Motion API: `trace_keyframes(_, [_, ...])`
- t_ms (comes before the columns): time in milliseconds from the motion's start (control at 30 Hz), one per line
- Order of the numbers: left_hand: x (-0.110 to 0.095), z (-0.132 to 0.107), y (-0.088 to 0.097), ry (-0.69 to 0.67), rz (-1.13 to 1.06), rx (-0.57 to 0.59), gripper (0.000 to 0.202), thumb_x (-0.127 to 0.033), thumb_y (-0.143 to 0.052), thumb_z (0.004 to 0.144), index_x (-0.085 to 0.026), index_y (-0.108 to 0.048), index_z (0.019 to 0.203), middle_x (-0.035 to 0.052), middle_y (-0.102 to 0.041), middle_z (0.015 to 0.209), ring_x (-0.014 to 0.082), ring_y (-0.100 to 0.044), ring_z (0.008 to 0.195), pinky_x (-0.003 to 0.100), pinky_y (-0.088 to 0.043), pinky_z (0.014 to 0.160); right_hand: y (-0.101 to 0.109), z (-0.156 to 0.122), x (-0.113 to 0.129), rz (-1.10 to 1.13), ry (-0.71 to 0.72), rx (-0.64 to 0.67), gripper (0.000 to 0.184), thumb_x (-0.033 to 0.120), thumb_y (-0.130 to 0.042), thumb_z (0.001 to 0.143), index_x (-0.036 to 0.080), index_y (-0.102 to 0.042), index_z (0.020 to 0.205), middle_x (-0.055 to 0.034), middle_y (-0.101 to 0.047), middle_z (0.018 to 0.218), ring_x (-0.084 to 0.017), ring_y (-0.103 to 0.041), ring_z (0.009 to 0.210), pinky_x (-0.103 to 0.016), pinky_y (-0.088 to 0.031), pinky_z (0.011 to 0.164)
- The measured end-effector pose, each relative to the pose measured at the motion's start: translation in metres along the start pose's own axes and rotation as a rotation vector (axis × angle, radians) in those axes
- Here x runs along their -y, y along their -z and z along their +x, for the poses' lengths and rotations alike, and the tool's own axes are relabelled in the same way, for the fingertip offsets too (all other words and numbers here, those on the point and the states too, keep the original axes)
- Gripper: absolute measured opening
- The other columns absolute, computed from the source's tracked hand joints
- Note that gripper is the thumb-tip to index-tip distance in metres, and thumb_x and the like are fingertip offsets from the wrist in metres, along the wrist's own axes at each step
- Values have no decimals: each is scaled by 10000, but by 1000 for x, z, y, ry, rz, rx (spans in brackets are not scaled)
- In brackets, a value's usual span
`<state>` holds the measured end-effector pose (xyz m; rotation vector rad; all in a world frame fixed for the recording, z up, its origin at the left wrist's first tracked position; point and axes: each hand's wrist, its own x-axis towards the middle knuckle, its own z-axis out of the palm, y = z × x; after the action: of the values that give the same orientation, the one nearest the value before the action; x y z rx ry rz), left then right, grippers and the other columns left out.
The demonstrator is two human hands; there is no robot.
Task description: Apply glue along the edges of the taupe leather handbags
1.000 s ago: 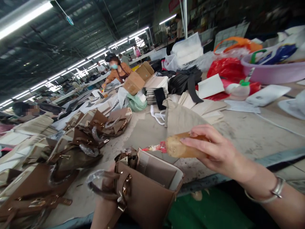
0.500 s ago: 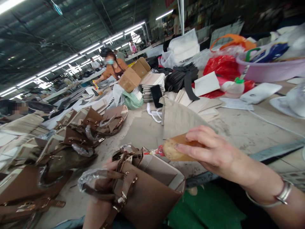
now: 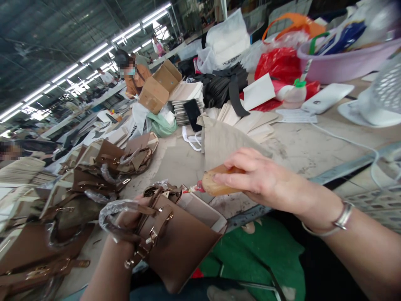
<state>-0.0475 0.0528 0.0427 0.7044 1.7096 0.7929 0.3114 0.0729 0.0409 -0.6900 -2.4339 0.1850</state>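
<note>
Drifted leftward to mid-frame, clamping bottle point(image 3: 221, 180) in right hand point(image 3: 260, 179) and bag point(image 3: 181, 240) in left hand point(image 3: 130, 217), yet kept nozzle point(image 3: 198, 186) by rim point(image 3: 221, 227), apparently mid-work.

Scuffed worktable point(image 3: 302, 152) beneath brown handbags point(image 3: 106, 154), beige cloth point(image 3: 230, 140), cream sheets point(image 3: 257, 124)

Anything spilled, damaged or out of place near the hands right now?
Two mild oddities: the nozzle of the squeeze bottle in the right hand looks messily coated red and white, unlike its amber body, and the tabletop is smudged dark. No obvious fresh spill.
</note>
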Motion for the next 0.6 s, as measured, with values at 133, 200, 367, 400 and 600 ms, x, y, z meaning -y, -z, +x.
trace_keyframes(133, [-10,3,0,12,63,42,334,-230,-796,451,-151,-694,759,35,-717,644,234,-652,524,309,-549,486,-2,-2,-2,11,14,8,387,75,-423,952,237,-603,1254,-84,-526,1033,-232,-475,945,-375,-400,840])
trace_keyframes(200, [-13,8,1,32,106,46,340,-218,-807,448,-141,-696,760,50,-722,651,242,-659,527,308,-551,485,-6,-3,-3,12,16,-1,381,83,-418,960,239,-600,1256,-82,-519,1027,-229,-466,937,-374,-395,840])
trace_keyframes(367, [-13,17,5,96,144,111,397,-231,-810,519,-152,-698,892,46,-744,717,277,-692,595,347,-576,525,-16,-1,-4,-1,-6,20,401,84,-403,968,258,-589,1277,-78,-512,1037,-231,-452,945,-384,-384,857])
trace_keyframes(400, [-13,17,6,110,144,128,381,-230,-806,540,-149,-697,896,45,-743,717,276,-694,596,343,-572,522,-17,0,-5,2,-12,29,408,81,-405,966,260,-585,1286,-76,-512,1037,-232,-453,951,-386,-383,860])
trace_keyframes(600, [-16,15,6,131,120,247,305,-260,-800,616,-124,-713,874,50,-744,726,279,-704,631,311,-564,536,-20,0,-7,55,-22,76,450,48,-455,923,261,-595,1294,-73,-525,1023,-229,-462,953,-376,-386,858])
